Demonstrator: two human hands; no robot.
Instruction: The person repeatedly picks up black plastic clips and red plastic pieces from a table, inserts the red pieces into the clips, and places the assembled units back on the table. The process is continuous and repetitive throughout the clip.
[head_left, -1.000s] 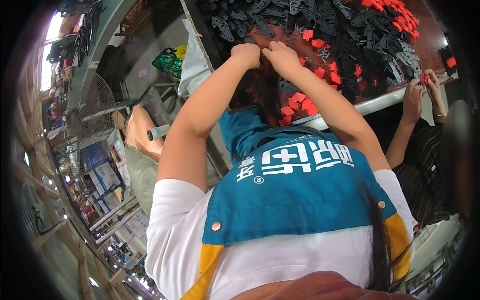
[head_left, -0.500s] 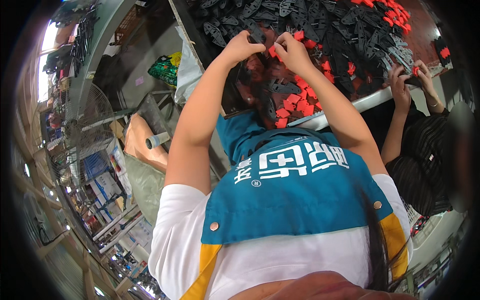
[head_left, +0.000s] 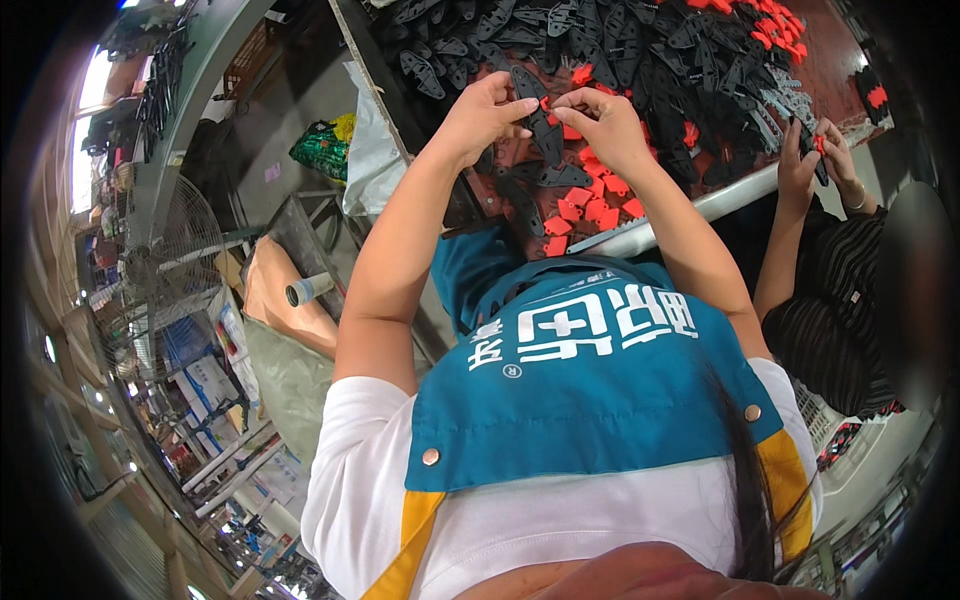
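Two hands are raised over the worktop (head_left: 830, 60), where a long black plastic piece (head_left: 540, 120) is held between them. The upper end of this black piece is pinched by the fingers of the left hand (head_left: 480, 115), the thumb and forefinger pressed together on it. A small red clip (head_left: 548, 103) is pinched by the fingers of the right hand (head_left: 605, 120) and is held against the black piece near its upper end. Below the black piece, a loose heap of red clips (head_left: 590, 200) is spread on the worktop, just beside the pale tube-shaped edge rail (head_left: 680, 215). Above and to the right of the black piece, a large pile of black pieces (head_left: 660, 50) is heaped, with more red clips scattered among them. Well to the right of the black piece, another person's hands (head_left: 815, 155) are held together over the same pile, and something small and red is gripped there. Far to the left of the black piece, a standing fan (head_left: 165, 265) is seen on the floor.
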